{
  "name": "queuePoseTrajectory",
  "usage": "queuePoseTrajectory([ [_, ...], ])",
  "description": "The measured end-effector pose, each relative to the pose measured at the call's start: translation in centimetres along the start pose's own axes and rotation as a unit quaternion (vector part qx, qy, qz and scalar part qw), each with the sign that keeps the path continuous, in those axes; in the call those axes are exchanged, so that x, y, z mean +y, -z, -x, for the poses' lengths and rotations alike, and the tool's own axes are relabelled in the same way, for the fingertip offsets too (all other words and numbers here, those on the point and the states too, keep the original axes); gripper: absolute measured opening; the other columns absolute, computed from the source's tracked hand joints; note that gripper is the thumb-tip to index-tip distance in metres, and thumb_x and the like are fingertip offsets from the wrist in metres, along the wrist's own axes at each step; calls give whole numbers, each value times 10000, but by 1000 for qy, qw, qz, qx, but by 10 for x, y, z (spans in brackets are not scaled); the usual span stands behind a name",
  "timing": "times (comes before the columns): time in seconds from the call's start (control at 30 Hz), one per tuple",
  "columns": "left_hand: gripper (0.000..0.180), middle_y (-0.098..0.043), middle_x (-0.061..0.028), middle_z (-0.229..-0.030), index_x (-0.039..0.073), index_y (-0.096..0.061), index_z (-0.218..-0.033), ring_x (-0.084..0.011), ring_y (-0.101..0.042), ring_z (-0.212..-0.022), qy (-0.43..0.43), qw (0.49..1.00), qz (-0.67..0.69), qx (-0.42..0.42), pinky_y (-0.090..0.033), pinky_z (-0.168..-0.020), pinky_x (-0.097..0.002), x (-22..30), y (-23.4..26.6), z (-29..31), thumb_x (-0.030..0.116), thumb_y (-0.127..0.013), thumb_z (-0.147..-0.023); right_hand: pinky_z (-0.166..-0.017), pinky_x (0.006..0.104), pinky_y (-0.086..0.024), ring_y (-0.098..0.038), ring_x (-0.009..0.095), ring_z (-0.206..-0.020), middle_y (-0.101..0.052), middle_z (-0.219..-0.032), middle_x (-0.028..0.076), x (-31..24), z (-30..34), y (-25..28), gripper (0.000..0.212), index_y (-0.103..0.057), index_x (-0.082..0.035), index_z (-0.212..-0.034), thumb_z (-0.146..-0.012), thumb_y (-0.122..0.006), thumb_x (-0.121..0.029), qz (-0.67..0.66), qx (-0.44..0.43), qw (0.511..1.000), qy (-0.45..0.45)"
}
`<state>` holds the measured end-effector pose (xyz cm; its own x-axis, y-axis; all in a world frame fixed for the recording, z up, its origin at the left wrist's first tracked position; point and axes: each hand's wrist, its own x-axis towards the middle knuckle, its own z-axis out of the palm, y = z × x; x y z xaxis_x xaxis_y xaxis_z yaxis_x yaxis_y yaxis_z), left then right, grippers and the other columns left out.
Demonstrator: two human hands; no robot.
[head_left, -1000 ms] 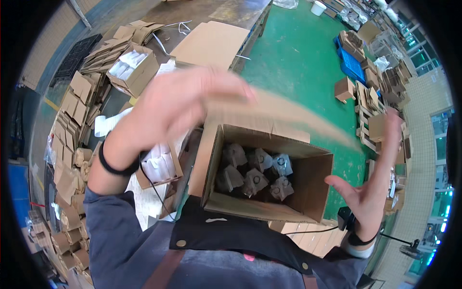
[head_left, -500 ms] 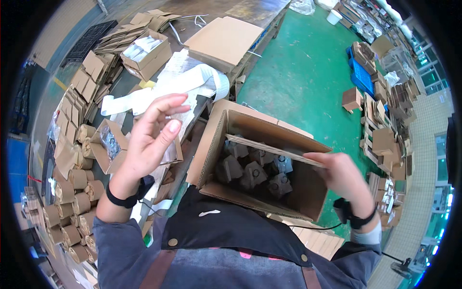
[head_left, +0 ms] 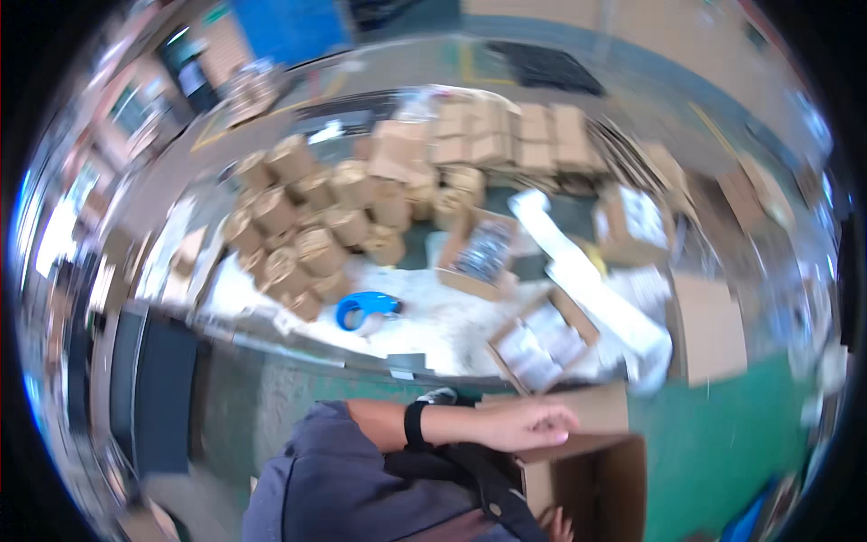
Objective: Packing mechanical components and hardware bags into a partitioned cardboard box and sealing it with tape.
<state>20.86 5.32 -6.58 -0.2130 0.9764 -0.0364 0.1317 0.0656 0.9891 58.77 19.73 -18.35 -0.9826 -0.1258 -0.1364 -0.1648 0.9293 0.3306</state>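
Observation:
My left hand (head_left: 528,425) reaches across the near rim of a tall open cardboard box (head_left: 629,479), its fingers loosely bent and nothing visible in them. At the bottom edge, only some fingers of my right hand (head_left: 560,526) show against the box; whatever they hold or touch is hidden. The inside of the box is mostly dark and cut off by the frame. Just beyond stands a smaller open carton (head_left: 578,316) with white packets in it. The picture is smeared by motion.
On the table ahead lie a blue tape dispenser (head_left: 366,309), stacked brown paper rolls (head_left: 316,248), a carton of clear bags (head_left: 483,248), a long white paper strip (head_left: 596,294) and flattened cardboard (head_left: 551,135). A dark panel (head_left: 163,388) stands at left.
My view has swung left toward the table, so the large box now sits at the bottom right. The left hand has come down to the box; the right is mostly out of view.

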Motion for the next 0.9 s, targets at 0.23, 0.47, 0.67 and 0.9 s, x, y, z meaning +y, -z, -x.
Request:
queuePoseTrajectory([
  [0.23, 301, -610, -88, -1023, 12, -540, -1175, -153, -611, -904, -17, 989, 52, 138, -507, -788, -307, -20, 37, 50, 225, -547, -963, -1001, 567, -391, -550, 353, -1138, -525, -1320, 146, 34, -161, 4, 733, -319, -199, -1457, -859, -647, -468, -69, 60, 995, -28],
  [0.47, 297, -610, -119, -1001, 19, -562, -1121, -185, -614, -863, -93, 965, -136, 205, -513, -747, -332, -31, 151, 20, 231, -598, -917, -940, 521, -433, -569, 332, -1098, -545, -1278, 143, 103, -192, 18, 632, -376, -155, -1399, -880, -638, -402, -312, 20, 937, -154],
  [0.67, 424, -652, -54, -919, -5, -557, -1154, -147, -632, -820, 64, 914, -160, 367, -519, -739, -292, -19, 351, -55, 262, -682, -849, -888, 482, -470, -586, 313, -1063, -561, -1241, 140, 134, -87, 75, 546, -425, -117, -1349, -898, -629, -345, -433, -38, 763, -479],
  [0.9, 864, -522, -208, -1267, -24, -465, -1255, -314, -537, -1172, 392, 654, -315, 566, -463, -952, -404, -131, 569, -158, 617, -685, -718, -827, 436, -513, -605, 292, -1022, -580, -1199, 136, 107, -47, 150, 448, -481, -73, -1292, -919, -620, -279, -541, 3, 462, -703],
])
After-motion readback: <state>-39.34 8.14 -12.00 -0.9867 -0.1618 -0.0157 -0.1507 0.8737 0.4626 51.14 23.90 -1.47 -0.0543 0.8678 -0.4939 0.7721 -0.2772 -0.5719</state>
